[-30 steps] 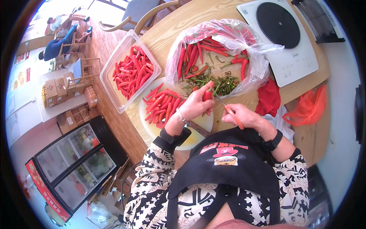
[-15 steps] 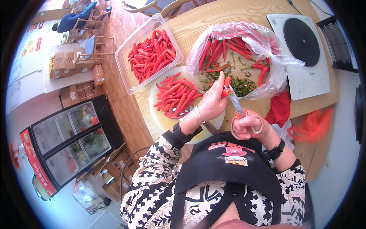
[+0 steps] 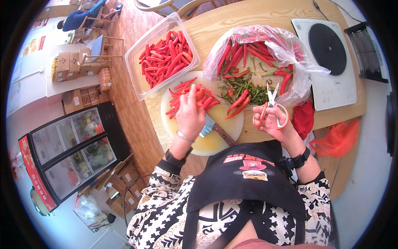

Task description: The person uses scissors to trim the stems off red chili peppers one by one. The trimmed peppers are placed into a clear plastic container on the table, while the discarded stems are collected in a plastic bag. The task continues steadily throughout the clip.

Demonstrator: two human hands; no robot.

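My left hand (image 3: 191,114) is over a pile of red chili peppers (image 3: 206,99) on a round white cutting board (image 3: 226,143). Its fingers are drawn together among the red; whether a pepper is between them is hidden. Beneath that hand a cleaver (image 3: 213,129) with a wooden handle lies on the board. My right hand (image 3: 271,124) grips orange-handled scissors (image 3: 271,99), blades slightly apart and pointing away from me. Just left of the blades, two red chili peppers (image 3: 238,103) lie partly over green stems (image 3: 257,89). Beyond is a clear plastic bag (image 3: 286,39) holding more long red peppers.
A clear plastic tub (image 3: 139,79) of red peppers stands at the table's left edge. On the right sits a white induction cooker (image 3: 336,93). Red cloth (image 3: 303,118) and an orange net bag (image 3: 336,137) are near the right edge. A display fridge (image 3: 74,153) stands left.
My left hand has moved left from the scissors' blades to the pepper pile. The scissors have drawn slightly right and their blades have spread. Two peppers beside the stems now show.
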